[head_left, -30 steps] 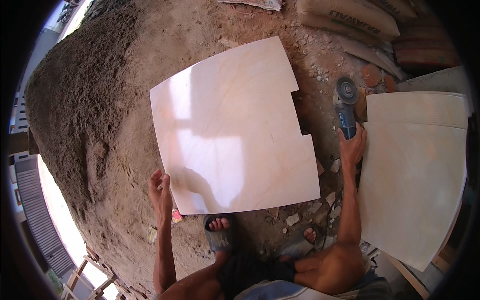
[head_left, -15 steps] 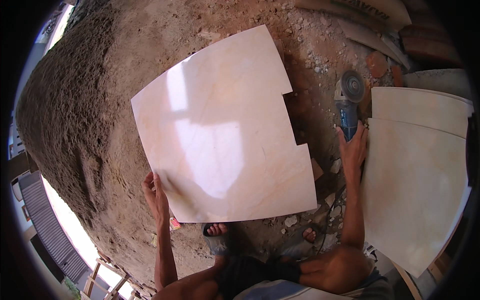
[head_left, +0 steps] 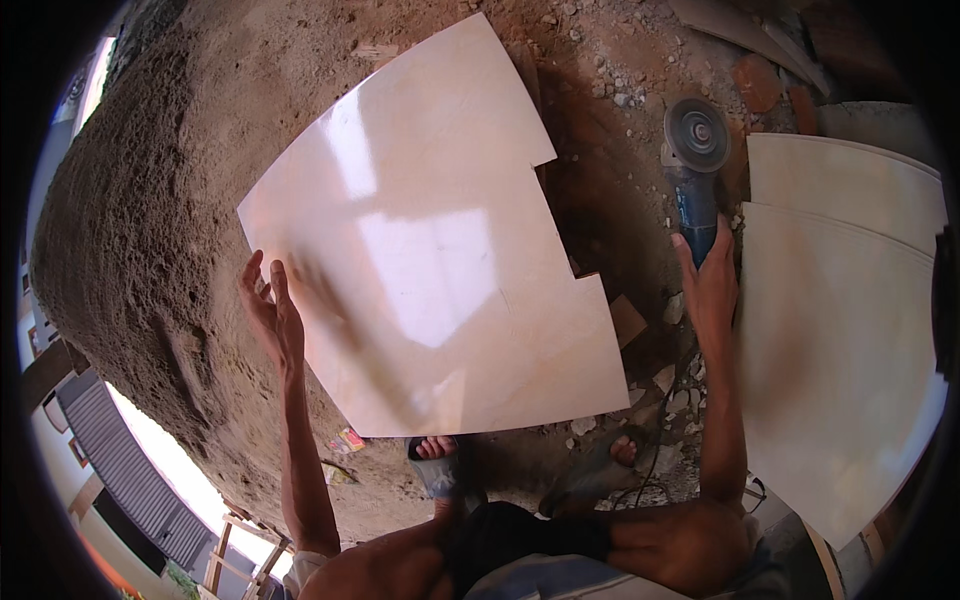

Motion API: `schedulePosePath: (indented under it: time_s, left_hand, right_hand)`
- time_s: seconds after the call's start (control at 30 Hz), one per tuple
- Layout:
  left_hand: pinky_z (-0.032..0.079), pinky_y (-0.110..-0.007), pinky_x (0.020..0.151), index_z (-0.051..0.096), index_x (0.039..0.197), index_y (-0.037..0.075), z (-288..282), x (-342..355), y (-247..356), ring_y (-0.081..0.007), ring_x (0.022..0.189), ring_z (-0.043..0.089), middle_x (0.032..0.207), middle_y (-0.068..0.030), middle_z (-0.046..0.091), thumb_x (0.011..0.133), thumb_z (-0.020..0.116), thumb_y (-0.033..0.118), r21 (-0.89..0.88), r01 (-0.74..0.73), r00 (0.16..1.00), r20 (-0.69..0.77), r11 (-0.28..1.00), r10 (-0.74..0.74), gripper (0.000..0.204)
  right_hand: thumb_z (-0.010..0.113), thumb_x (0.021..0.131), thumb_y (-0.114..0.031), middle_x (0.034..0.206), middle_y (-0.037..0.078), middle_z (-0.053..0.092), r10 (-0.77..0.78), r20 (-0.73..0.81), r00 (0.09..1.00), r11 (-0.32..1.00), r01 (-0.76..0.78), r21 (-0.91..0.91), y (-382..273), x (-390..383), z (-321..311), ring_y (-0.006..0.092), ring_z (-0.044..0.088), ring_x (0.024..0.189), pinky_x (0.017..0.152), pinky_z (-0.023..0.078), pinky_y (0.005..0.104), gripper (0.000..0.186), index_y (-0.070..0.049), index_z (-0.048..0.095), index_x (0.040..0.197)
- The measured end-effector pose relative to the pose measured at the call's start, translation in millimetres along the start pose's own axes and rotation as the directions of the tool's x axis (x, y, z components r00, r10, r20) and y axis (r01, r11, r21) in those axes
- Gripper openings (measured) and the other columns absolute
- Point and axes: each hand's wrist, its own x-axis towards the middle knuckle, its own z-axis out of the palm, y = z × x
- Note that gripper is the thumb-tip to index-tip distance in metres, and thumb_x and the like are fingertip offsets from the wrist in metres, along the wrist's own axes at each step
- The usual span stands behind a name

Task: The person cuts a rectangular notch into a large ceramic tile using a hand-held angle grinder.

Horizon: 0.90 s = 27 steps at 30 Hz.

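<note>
A large glossy cream tile (head_left: 440, 330) lies in front of me with a rectangular notch cut into its right edge. My left hand (head_left: 274, 315) is at the tile's left edge, thumb and fingers apart and not closed on it; whether it touches the tile I cannot tell. My right hand (head_left: 711, 280) is closed around the rear of a blue angle grinder (head_left: 694, 195), right of the tile. The grinder's round disc (head_left: 697, 135) points away from me; whether it spins I cannot tell.
More cream tiles (head_left: 830, 350) are stacked at the right. Rubble (head_left: 625, 95) and broken tile bits lie on the dirt ground. A dark cord (head_left: 655, 440) runs near my right foot (head_left: 622, 450). A mound of dark earth or sand (head_left: 130, 220) rises at the left.
The tile has turned a little and its far corner has shifted left. My left hand has let go of the tile's edge and moved farther up along it. The grinder remains in my right hand.
</note>
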Motion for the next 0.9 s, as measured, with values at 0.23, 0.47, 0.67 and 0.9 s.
schedulePosePath:
  time_s: [0.23, 0.47, 0.67, 0.9]
  left_hand:
    - [0.046, -0.055, 0.126, 0.056, 0.157, 0.004, 41.5, 83.6, 62.2, -0.0348, 0.143, 0.059, 0.156, -0.0206, 0.055, 0.110, 0.057, 0.065, 0.099, -0.259, 0.966, 0.043, 0.961, 0.256, 0.076]
    - [0.052, -0.052, 0.115, 0.059, 0.157, 0.006, 71.1, 136.5, 81.1, -0.0362, 0.138, 0.062, 0.146, -0.0205, 0.063, 0.106, 0.051, 0.079, 0.161, -0.333, 0.929, 0.222, 0.929, 0.295, 0.090]
    - [0.052, -0.047, 0.105, 0.066, 0.148, 0.005, 74.8, 172.5, 62.1, -0.0312, 0.122, 0.067, 0.129, -0.0173, 0.072, 0.106, 0.050, 0.080, 0.181, -0.342, 0.878, 0.411, 0.922, 0.245, 0.088]
    - [0.051, -0.046, 0.106, 0.072, 0.135, 0.005, 74.4, 202.7, 57.8, -0.0242, 0.120, 0.066, 0.121, -0.0122, 0.075, 0.104, 0.053, 0.081, 0.082, -0.383, 0.767, 0.583, 0.920, 0.267, 0.084]
  right_hand:
    - [0.071, 0.108, -0.049, 0.157, 0.032, 0.053, -0.071, -0.034, 0.997, 0.997, 0.072, 0.022, 20.5, -4.5, 1.0, 0.0495, 0.061, 0.139, 0.112, 0.054, 0.0576, 0.086, 0.001, 0.033, 0.167]
    - [0.075, 0.106, -0.049, 0.147, 0.029, 0.061, -0.114, -0.171, 0.979, 0.990, 0.125, 0.060, 22.0, -28.1, 0.9, 0.0432, 0.065, 0.133, 0.115, 0.052, 0.0531, 0.087, 0.003, 0.037, 0.164]
    - [0.065, 0.114, -0.034, 0.110, 0.012, 0.065, 0.358, -0.149, 0.922, 0.640, -0.126, 0.758, 39.1, -200.4, -8.6, 0.0207, 0.066, 0.108, 0.104, 0.052, 0.0378, 0.039, -0.001, 0.054, 0.132]
    - [0.067, 0.111, -0.049, 0.142, 0.024, 0.067, -0.299, 0.806, 0.511, 0.326, -0.739, 0.590, -43.3, -315.9, 70.5, 0.0349, 0.060, 0.147, 0.110, 0.058, 0.0453, 0.067, -0.001, 0.048, 0.155]
